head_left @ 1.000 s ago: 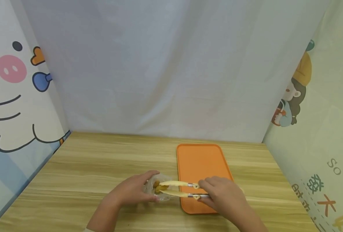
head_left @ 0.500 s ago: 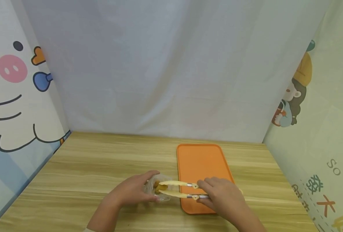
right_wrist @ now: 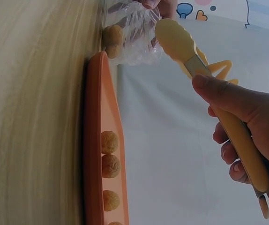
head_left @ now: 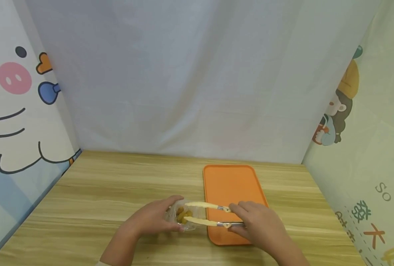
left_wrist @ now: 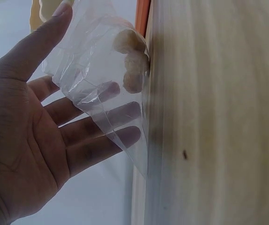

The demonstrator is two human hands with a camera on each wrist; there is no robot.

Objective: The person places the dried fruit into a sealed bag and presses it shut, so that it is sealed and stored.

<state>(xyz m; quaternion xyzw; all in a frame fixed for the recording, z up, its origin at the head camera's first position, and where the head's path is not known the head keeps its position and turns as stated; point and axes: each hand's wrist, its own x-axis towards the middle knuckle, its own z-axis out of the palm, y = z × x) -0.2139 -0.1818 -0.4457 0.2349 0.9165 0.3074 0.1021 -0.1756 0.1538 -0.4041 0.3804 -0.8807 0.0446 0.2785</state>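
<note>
In the head view my left hand (head_left: 154, 217) holds a clear plastic bag (head_left: 191, 226) on the table, thumb on one side and fingers on the other. Several round, wrinkled brown balls, like walnuts (left_wrist: 133, 63), lie in the bottom of the bag. My right hand (head_left: 258, 225) grips a pair of food tongs (head_left: 203, 222) with cream tips and metal arms. The tips are spread apart at the bag's mouth, with nothing pinched between them. From the right wrist, the thumb lies along one tong arm and the fingers wrap the other side.
An orange tray (head_left: 230, 184) lies beside the bag, partly under my right hand and the tongs. Several more brown balls (right_wrist: 110, 166) sit in it in the right wrist view. A white curtain (head_left: 190, 81) hangs behind the wooden table (head_left: 124, 177), with printed cloths at both sides.
The tong tips have spread wider; the far tip has moved away from the balls it was close against. My left hand and the bag have stayed in place.
</note>
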